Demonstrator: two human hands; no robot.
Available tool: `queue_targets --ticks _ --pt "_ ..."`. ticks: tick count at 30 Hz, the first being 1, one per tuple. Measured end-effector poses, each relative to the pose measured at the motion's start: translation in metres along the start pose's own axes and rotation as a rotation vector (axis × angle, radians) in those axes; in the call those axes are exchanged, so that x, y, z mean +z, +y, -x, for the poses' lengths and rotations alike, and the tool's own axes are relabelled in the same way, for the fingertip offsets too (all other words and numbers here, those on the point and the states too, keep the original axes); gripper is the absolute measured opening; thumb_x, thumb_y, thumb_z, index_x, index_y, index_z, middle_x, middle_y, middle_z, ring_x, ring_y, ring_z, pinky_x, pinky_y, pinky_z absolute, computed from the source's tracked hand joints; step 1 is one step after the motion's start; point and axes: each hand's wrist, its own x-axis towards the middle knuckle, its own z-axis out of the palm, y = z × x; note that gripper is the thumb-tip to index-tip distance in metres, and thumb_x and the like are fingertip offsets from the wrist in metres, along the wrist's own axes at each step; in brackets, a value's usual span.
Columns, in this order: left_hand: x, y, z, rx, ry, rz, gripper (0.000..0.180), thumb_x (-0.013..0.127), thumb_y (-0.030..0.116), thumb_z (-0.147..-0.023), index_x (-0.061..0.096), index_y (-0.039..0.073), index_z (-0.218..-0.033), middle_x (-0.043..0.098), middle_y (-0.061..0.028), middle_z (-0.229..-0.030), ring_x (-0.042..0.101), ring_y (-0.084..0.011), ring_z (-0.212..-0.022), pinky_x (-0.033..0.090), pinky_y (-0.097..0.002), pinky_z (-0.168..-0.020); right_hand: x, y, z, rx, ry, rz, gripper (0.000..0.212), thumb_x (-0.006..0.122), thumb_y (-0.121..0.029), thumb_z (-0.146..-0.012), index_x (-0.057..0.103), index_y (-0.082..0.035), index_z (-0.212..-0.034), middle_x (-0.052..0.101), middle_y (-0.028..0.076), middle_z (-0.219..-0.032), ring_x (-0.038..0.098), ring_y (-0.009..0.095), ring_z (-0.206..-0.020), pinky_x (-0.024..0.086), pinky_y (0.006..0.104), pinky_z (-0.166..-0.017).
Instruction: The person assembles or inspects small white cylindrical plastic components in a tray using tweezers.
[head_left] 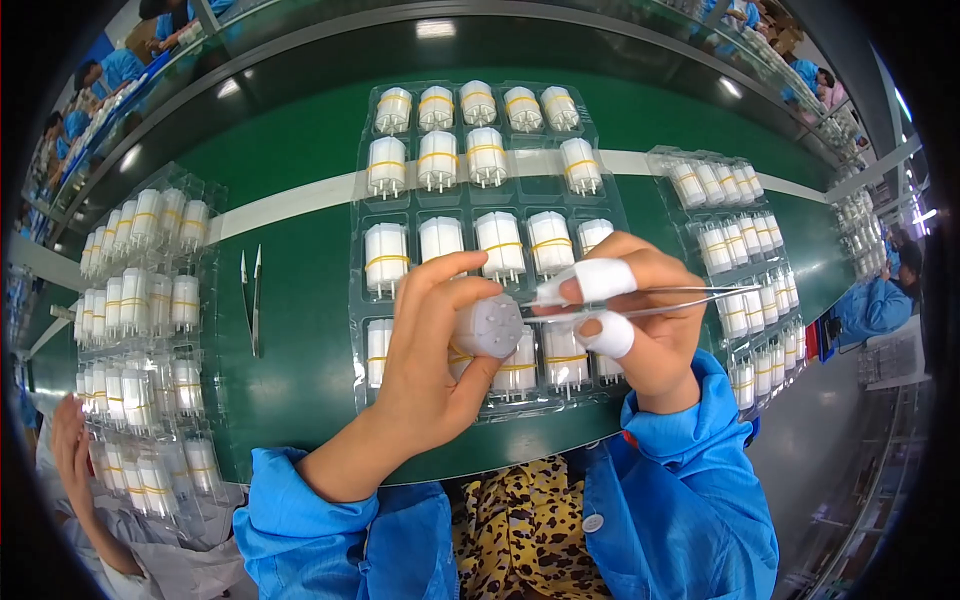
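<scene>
My left hand (pixel 425 355) is closed around a white cylindrical part (pixel 490 327), its round, pin-studded end turned up toward me. In my right hand (pixel 645 320) is a pair of metal tweezers (pixel 680 297), pinched between thumb and fingers, with tips close to that end; whether they touch it I cannot tell. White tape wraps the right thumb and a finger. Under both hands lies a clear plastic tray (pixel 520 200) with rows of white cylinders (pixel 438 160), most circled by a yellow band and standing on metal pins. My hands hide some of the nearer ones.
A second pair of tweezers (pixel 253 300) lies on the green table (pixel 290 400) to the left. Stacked trays of similar cylinders stand at the left (pixel 135 300) and right (pixel 735 240). Another person's hand (pixel 72 450) is beside the left stack. A pale strip (pixel 290 205) crosses the table.
</scene>
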Motion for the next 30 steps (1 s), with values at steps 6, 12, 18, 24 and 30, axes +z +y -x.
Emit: queue_targets --ticks 6,12,18,24,30 --pt "0.013 0.004 0.011 -0.327 0.055 0.548 0.053 0.067 -0.008 -0.074 0.044 0.000 -0.121 0.050 -0.0193 -0.122 0.052 -0.0336 -0.110 0.043 -0.0401 -0.091 0.011 0.003 0.007 0.054 -0.073 0.049 0.024 0.069 0.000 -0.079 0.068 0.001 -0.103 0.068 0.015 -0.092 0.066 0.020 -0.084 0.052 0.0294 -0.071" --pt "0.009 -0.001 0.007 -0.133 0.013 0.219 0.062 0.060 -0.014 -0.072 0.043 -0.001 -0.130 0.050 -0.0192 -0.118 0.048 -0.0346 -0.103 0.041 -0.0400 -0.088 0.009 0.005 0.004 0.009 -0.069 0.123 0.023 0.068 0.001 -0.081 0.066 0.002 -0.104 0.069 0.015 -0.092 0.067 0.019 -0.083 0.053 0.0289 -0.071" --pt "0.007 0.000 0.005 -0.056 0.029 -0.005 0.057 0.060 -0.012 -0.072 0.048 0.001 -0.126 0.050 -0.0180 -0.119 0.050 -0.0325 -0.109 0.040 -0.0369 -0.093 0.010 0.005 0.004 -0.016 -0.093 0.213 0.021 0.068 0.001 -0.080 0.066 0.002 -0.101 0.069 0.014 -0.090 0.067 0.018 -0.079 0.052 0.0273 -0.068" --pt "0.008 0.000 0.004 -0.008 0.052 -0.002 0.068 0.055 -0.018 -0.061 0.047 -0.001 -0.127 0.048 -0.0192 -0.117 0.046 -0.0372 -0.104 0.039 -0.0419 -0.088 0.009 0.006 0.005 -0.018 -0.097 0.211 0.020 0.069 0.001 -0.080 0.067 0.001 -0.100 0.068 0.014 -0.088 0.067 0.018 -0.076 0.051 0.0269 -0.065" --pt "0.008 -0.001 0.004 -0.005 0.044 -0.019 0.068 0.055 -0.018 -0.062 0.047 0.000 -0.127 0.048 -0.0192 -0.117 0.046 -0.0373 -0.104 0.039 -0.0421 -0.088 0.010 0.004 0.005 0.007 -0.094 0.191 0.017 0.069 0.001 -0.079 0.068 0.001 -0.096 0.069 0.014 -0.085 0.066 0.017 -0.073 0.050 0.0260 -0.062"
